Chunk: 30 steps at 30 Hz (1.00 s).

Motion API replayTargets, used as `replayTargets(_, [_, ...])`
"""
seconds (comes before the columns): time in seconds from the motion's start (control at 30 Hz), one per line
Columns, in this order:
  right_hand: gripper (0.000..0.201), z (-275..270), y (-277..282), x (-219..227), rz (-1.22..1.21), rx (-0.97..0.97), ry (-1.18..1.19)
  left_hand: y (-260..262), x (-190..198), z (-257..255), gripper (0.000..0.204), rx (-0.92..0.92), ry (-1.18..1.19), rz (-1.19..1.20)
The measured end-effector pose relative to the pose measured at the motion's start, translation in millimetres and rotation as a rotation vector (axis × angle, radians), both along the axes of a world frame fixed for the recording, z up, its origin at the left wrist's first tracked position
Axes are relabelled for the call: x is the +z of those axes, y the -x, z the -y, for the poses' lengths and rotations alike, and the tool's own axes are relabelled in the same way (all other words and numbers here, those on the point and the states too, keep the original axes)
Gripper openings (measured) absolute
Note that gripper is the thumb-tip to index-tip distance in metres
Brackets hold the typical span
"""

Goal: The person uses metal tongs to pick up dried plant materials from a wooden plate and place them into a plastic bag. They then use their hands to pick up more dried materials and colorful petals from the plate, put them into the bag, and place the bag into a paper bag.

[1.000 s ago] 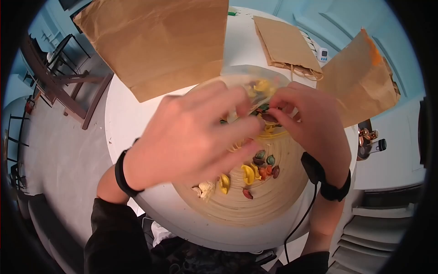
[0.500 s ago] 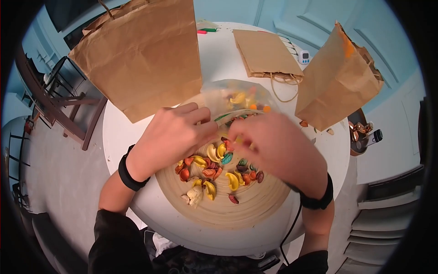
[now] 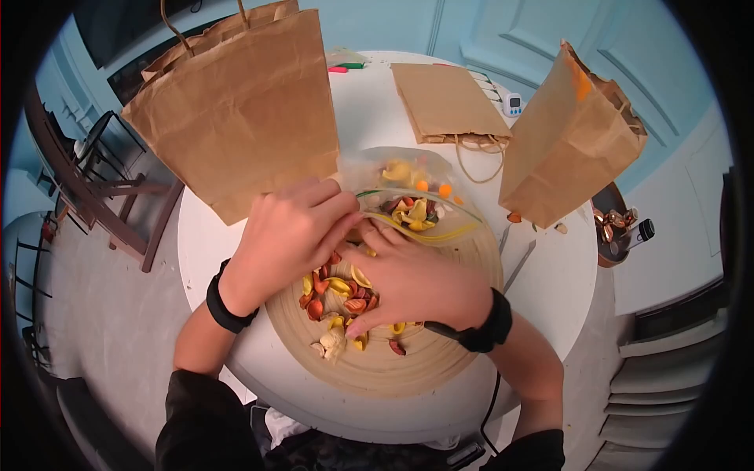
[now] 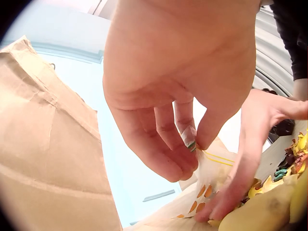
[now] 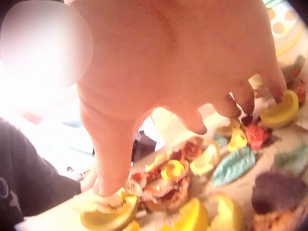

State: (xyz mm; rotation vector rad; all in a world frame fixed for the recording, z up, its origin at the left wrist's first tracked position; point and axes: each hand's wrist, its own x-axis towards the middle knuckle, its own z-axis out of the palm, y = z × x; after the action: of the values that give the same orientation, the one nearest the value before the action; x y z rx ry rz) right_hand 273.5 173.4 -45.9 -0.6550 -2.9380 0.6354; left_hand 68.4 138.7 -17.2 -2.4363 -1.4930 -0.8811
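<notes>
My left hand (image 3: 294, 228) pinches the edge of a clear zip bag (image 4: 219, 161) between thumb and fingertips. The bag (image 3: 440, 229) lies on its side with its yellow-edged mouth toward me, and dried petals and pods show inside it. Over the round wooden board (image 3: 408, 373), my right hand (image 3: 416, 279) is spread palm down, fingers apart, above loose dried potpourri (image 3: 316, 306). In the right wrist view its fingertips reach down among yellow, red and green pieces, including a green pod (image 5: 234, 166). Part of the pile is hidden beneath this hand.
A tall paper bag (image 3: 243, 118) stands at the left, a smaller paper bag (image 3: 573, 141) at the right. Behind lies a flat folded paper bag (image 3: 448, 102) near a small white timer (image 3: 513, 104). A few scraps and a thin metal tool (image 3: 520, 265) lie right of the board.
My right hand has moved from the bag's mouth down and left onto the loose pieces, its fingers spreading. My left hand has drawn back left and now pinches the bag's edge.
</notes>
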Motion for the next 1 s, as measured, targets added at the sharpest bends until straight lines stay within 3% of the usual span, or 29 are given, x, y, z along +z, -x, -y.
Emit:
replayTargets(0.13, [0.092,2.5,6.4,5.7,0.019,0.066,-0.057,-3.0,1.5,1.6,0.007,-0.004,0.007,0.009])
replayTargets(0.17, [0.078,4.1,6.7,5.8,-0.037,0.073,-0.085,-3.3,0.9,1.5,0.009,-0.001,0.006,0.006])
replayTargets(0.27, [0.064,8.5,9.4,11.9,0.042,0.067,-0.043,-2.8,-1.0,0.3,0.014,0.002,0.0,-0.003])
replayTargets(0.57, [0.028,9.4,5.3,-4.5,-0.089,0.101,-0.099,-5.2,0.2,0.8,0.009,0.003,0.011,0.004])
replayTargets(0.87, [0.025,9.2,5.7,-0.3,-0.214,0.105,-0.064,-6.3,0.8,1.8,0.009,-0.006,0.014,-0.012])
replayTargets(1.0, [0.021,6.0,4.8,10.6,-0.109,0.096,-0.016,-7.6,0.1,1.8,0.009,-0.006,0.021,-0.014])
